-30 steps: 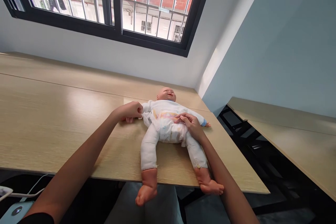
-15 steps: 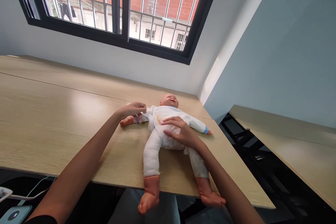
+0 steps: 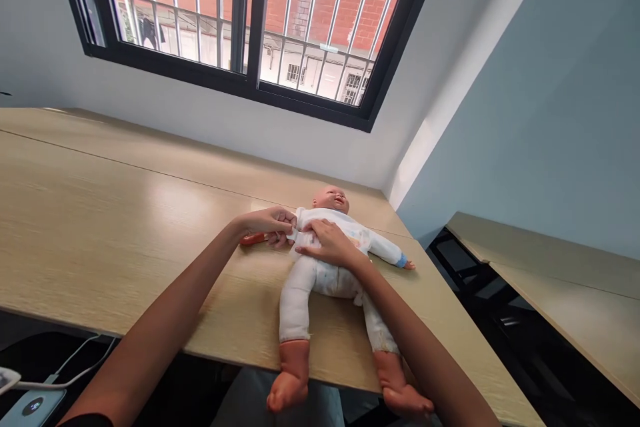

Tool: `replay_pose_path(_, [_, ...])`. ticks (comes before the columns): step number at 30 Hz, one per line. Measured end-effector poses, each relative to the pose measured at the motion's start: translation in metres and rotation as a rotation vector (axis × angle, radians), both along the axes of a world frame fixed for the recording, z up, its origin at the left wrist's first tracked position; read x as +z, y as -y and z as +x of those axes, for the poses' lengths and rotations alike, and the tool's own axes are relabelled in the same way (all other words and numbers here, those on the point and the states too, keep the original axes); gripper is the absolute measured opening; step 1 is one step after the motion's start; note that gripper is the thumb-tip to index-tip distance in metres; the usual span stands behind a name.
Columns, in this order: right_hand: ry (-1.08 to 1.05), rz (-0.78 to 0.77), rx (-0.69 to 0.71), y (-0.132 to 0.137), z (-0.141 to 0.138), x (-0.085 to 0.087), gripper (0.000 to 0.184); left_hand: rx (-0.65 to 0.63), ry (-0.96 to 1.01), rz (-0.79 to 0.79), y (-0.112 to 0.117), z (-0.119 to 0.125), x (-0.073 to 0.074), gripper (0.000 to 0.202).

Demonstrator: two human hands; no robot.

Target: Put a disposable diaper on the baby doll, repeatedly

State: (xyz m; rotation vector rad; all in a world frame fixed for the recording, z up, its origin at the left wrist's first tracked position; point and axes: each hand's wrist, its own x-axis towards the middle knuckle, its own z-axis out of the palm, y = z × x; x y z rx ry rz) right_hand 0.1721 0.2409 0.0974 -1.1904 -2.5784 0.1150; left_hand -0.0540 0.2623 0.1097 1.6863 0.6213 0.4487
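Note:
A baby doll (image 3: 325, 267) in a white suit lies on its back on the wooden table (image 3: 125, 233), head toward the window and bare feet hanging over the near edge. My left hand (image 3: 267, 222) is pinched closed on the white sleeve at the doll's arm, whose bare forearm sticks out to the left. My right hand (image 3: 327, 243) rests on the doll's chest, fingers curled on the white garment beside the left hand.
A second wooden table (image 3: 560, 280) stands at the right across a dark gap. A barred window (image 3: 250, 20) fills the wall behind. A phone with a white cable (image 3: 30, 403) lies low at the bottom left. A blue wall closes the right side.
My right hand slid from the doll's belly up to its chest near the left hand. The left hand moved in along the doll's arm, baring the forearm. The view shifted.

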Motion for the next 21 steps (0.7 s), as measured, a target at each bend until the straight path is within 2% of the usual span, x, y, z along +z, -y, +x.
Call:
replay_pose_path(4, [-0.005, 0.007, -0.027, -0.001, -0.003, -0.005, 0.057, -0.027, 0.044, -0.006, 0.008, 0.023, -0.007, 0.020])
replay_pose_path(8, [-0.015, 0.023, -0.019, 0.000, -0.005, -0.006, 0.059, 0.010, 0.086, -0.019, 0.015, 0.042, -0.013, 0.023])
replay_pose_path(10, [-0.031, 0.019, -0.013, 0.000, -0.004, -0.007, 0.054, 0.033, 0.118, -0.040, 0.016, 0.045, -0.013, 0.026])
replay_pose_path(13, [-0.061, 0.032, 0.005, 0.000, -0.002, -0.009, 0.036, 0.060, 0.145, -0.095, 0.017, 0.044, -0.013, 0.029])
replay_pose_path(18, [-0.296, 0.249, -0.058, 0.004, 0.003, -0.013, 0.030, 0.183, 0.257, -0.163, 0.014, 0.037, -0.014, 0.027])
replay_pose_path(21, [-0.231, 0.332, -0.103, 0.009, 0.002, -0.013, 0.014, 0.195, 0.263, -0.172, 0.014, 0.037, -0.015, 0.027])
